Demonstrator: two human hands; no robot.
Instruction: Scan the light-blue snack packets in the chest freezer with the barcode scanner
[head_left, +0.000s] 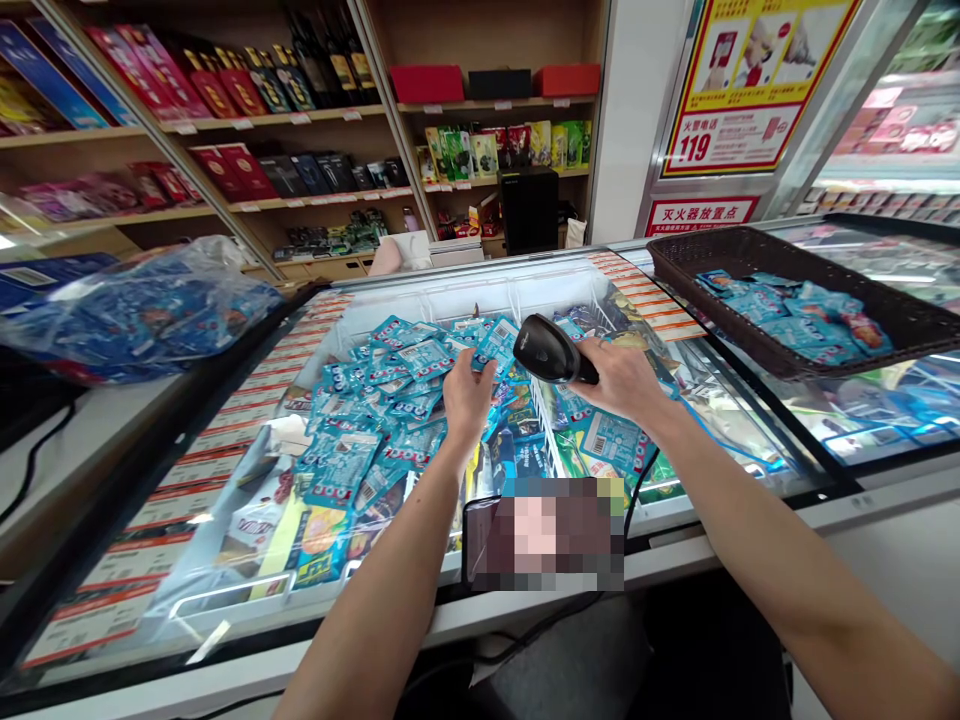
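My right hand [619,375] is wrapped round the handle of a black barcode scanner [551,350], whose head points left toward my other hand. Between the fingers of my left hand [469,400] is the edge of a small blue packet [500,340], close in front of the scanner. Below and to the left, a big heap of similar blue packets [341,465] lies on the glass top of a chest freezer [300,320]. More blue packets [619,440] lie under my right wrist. The scanner's cable hangs down past the freezer's front edge.
A phone [480,545] with a blurred screen stands at the front edge. On the right, a dark woven basket [757,240] holds more blue packets. A clear plastic bag [150,310] of blue packets sits at left. Stocked shelves [300,120] line the back.
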